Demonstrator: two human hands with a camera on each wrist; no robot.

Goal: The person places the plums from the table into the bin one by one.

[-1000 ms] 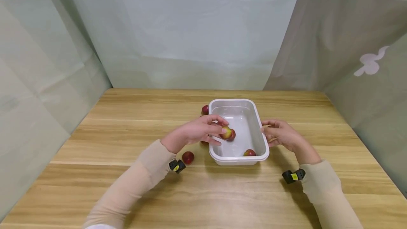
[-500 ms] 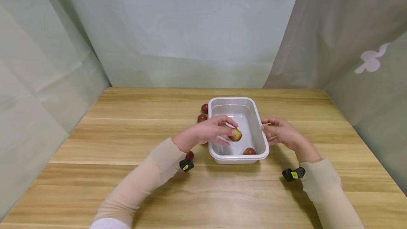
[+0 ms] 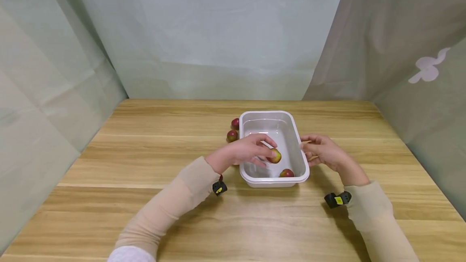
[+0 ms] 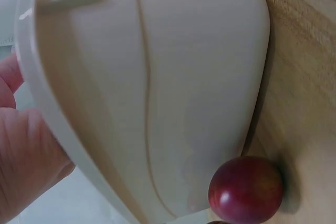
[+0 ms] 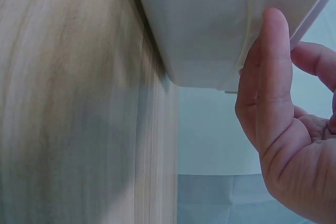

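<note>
The plum (image 3: 275, 155) sits pinched in the left hand's (image 3: 247, 151) fingertips, over the inside of the tub (image 3: 294, 144) on the table (image 3: 109, 197). The right hand (image 3: 322, 152) rests loosely curled against the tub's right wall; the right wrist view shows its thumb (image 5: 273, 72) touching the rim. A second plum (image 3: 286, 173) lies in the tub's near end. Only the left wrist view shows a plum (image 4: 245, 189) touching the tub's outer wall. Two more (image 3: 232, 135) lie left of the tub.

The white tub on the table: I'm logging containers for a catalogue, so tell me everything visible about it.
The white tub is a rectangular, round-cornered container of glossy plastic as it looks, with a rolled rim. It sits upright on the wooden table. One reddish fruit lies inside near the front wall. The left hand holds a second fruit over it; the right hand touches its right wall.
</note>
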